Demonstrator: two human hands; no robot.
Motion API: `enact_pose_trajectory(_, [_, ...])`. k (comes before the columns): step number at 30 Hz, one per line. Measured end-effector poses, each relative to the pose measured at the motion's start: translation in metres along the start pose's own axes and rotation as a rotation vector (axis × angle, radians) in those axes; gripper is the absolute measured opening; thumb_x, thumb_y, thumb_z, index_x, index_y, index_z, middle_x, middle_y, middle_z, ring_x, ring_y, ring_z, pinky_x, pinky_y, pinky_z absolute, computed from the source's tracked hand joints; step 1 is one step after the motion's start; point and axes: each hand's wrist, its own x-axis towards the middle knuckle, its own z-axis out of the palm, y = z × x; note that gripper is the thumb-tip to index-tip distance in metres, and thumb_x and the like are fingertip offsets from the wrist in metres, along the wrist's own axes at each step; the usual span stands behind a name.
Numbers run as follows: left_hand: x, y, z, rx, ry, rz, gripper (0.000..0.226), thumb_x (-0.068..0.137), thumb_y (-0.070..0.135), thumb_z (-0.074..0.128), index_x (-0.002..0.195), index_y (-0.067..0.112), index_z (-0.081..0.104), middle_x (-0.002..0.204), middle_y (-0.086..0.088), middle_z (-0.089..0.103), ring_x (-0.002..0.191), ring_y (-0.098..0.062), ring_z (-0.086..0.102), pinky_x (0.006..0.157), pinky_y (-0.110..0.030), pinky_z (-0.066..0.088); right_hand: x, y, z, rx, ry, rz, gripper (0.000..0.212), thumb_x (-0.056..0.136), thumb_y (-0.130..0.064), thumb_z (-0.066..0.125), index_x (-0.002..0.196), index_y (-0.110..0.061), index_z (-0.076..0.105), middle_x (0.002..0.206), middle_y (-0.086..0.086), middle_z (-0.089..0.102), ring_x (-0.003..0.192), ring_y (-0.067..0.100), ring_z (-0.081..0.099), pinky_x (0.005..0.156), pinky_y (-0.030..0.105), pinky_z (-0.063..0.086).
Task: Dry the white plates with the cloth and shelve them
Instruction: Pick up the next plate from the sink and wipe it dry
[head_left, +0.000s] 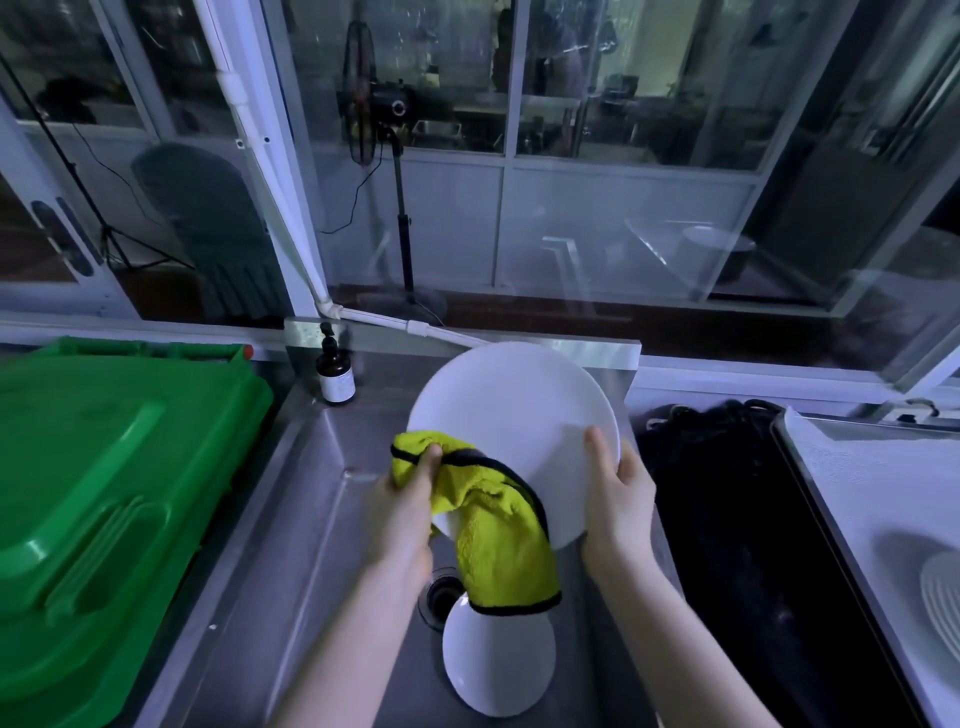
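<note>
A white plate (511, 410) is held tilted above the steel sink (311, 499). My right hand (618, 499) grips its right rim, thumb on the face. My left hand (402, 512) grips a yellow-green cloth (493, 530) with black edging against the plate's lower left edge; the cloth hangs down over the plate's bottom. A second white plate (496, 667) leans in the sink below, its top hidden by the cloth.
A green bin lid (104, 493) lies at the left. A brown pump bottle (335, 371) stands at the sink's back corner. A black mat (743, 545) and a grey tray (857, 483) with a white ribbed rack (943, 592) are at the right. The drain (439, 592) is partly hidden.
</note>
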Motion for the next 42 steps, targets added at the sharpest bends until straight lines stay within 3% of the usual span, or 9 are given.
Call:
enact_pose_trajectory(6, [0.01,0.044,-0.007,0.123,-0.262,0.271,0.013,0.081,0.022,0.078,0.088,0.012,0.073,0.083,-0.004,0.077,0.081,-0.021,0.072,0.063,-0.026,0.056,0.036,-0.059,-0.026,-0.251,-0.45,-0.138,0.037,0.081,-0.047,0.076,0.093,-0.013,0.07,0.079,0.009,0.072,0.068,0.017,0.065,0.058,0.026,0.045])
enact_pose_trajectory(10, [0.005,0.078,0.005,0.527,-0.483,0.573,0.022,0.073,0.033,0.081,0.081,0.014,0.074,0.078,-0.006,0.074,0.07,-0.019,0.066,0.068,-0.034,0.053,0.037,-0.085,-0.014,-0.662,-0.644,-0.383,0.035,0.082,-0.046,0.077,0.101,-0.017,0.075,0.094,0.008,0.075,0.089,0.024,0.07,0.078,0.036,0.054])
enact_pose_trajectory(14, [0.008,0.089,0.006,0.626,-0.533,0.627,0.014,0.077,0.029,0.081,0.087,0.02,0.076,0.085,0.003,0.077,0.082,-0.013,0.07,0.074,-0.028,0.053,0.028,-0.081,-0.006,-0.642,-0.61,-0.434,0.031,0.091,-0.037,0.069,0.086,-0.006,0.071,0.07,0.015,0.061,0.065,0.021,0.053,0.062,0.039,0.043])
enact_pose_trajectory(18, [0.01,0.068,0.001,0.3,-0.421,0.462,0.007,0.082,0.021,0.077,0.08,0.027,0.076,0.082,0.005,0.076,0.075,-0.007,0.069,0.07,-0.023,0.054,0.02,-0.07,-0.006,-0.375,-0.485,-0.324,0.044,0.092,-0.031,0.071,0.079,0.01,0.061,0.065,0.009,0.05,0.062,0.015,0.044,0.057,0.031,0.033])
enact_pose_trajectory(26, [0.008,-0.001,-0.007,-0.037,0.011,-0.041,0.019,0.081,0.035,0.078,0.078,0.017,0.073,0.079,-0.004,0.076,0.081,-0.026,0.072,0.076,-0.043,0.059,-0.011,-0.004,0.008,0.108,0.056,0.104,0.033,0.089,-0.036,0.07,0.065,-0.014,0.064,0.067,0.004,0.059,0.065,0.016,0.053,0.06,0.031,0.043])
enact_pose_trajectory(29, [0.011,0.001,-0.011,-0.004,-0.001,0.01,0.013,0.083,0.027,0.077,0.079,0.016,0.073,0.085,-0.009,0.075,0.09,-0.031,0.071,0.089,-0.05,0.056,-0.011,-0.001,0.005,0.018,-0.066,0.128,0.024,0.092,-0.034,0.067,0.079,-0.014,0.069,0.08,0.008,0.07,0.076,0.023,0.062,0.068,0.037,0.05])
enact_pose_trajectory(32, [0.015,0.022,-0.018,0.034,-0.115,0.116,0.014,0.081,0.024,0.078,0.086,0.012,0.075,0.087,-0.01,0.077,0.087,-0.028,0.073,0.07,-0.034,0.061,0.011,-0.03,-0.009,-0.133,-0.286,0.051,0.028,0.09,-0.027,0.071,0.096,0.001,0.069,0.088,0.022,0.07,0.078,0.027,0.063,0.068,0.036,0.047])
enact_pose_trajectory(37, [0.008,0.062,-0.009,0.418,-0.493,0.413,0.012,0.076,0.019,0.082,0.085,0.014,0.075,0.084,-0.008,0.076,0.076,-0.018,0.07,0.067,-0.032,0.055,0.029,-0.083,-0.005,-0.677,-0.756,-0.275,0.032,0.091,-0.036,0.07,0.096,-0.005,0.071,0.08,0.001,0.067,0.074,0.012,0.058,0.068,0.032,0.044])
enact_pose_trajectory(42, [0.005,0.071,-0.005,0.521,-0.517,0.529,0.015,0.076,0.022,0.082,0.086,0.014,0.075,0.084,-0.004,0.076,0.073,-0.011,0.067,0.066,-0.021,0.051,0.024,-0.078,0.003,-0.615,-0.703,-0.31,0.065,0.085,-0.046,0.07,0.091,0.017,0.058,0.066,0.016,0.049,0.064,0.017,0.043,0.061,0.032,0.032])
